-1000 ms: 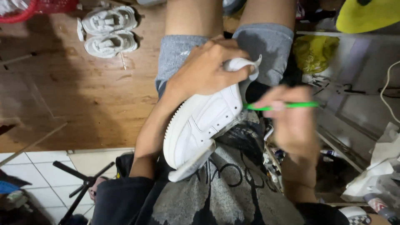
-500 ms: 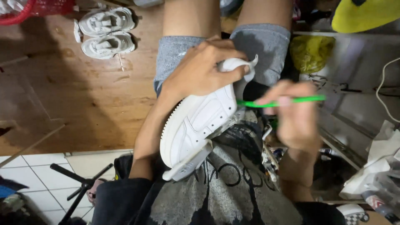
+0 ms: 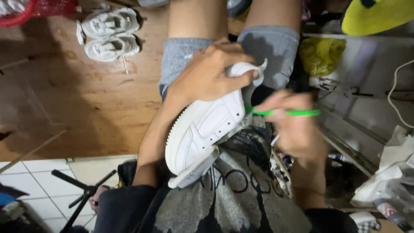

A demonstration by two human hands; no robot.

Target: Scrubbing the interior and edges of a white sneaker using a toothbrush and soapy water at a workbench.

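White sneaker point(image 3: 202, 129) gripped by left hand point(image 3: 211, 75); right hand point(image 3: 293, 125) pinches green brush point(image 3: 284, 112).

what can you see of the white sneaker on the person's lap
The white sneaker looks like smooth leather with stitched panels, small vent holes near the toe and a ribbed white sole edge. It lies tilted across the lap, toe toward the camera, heel toward the knees. The left hand grips its heel end, while the right hand holds a green brush handle against its side.
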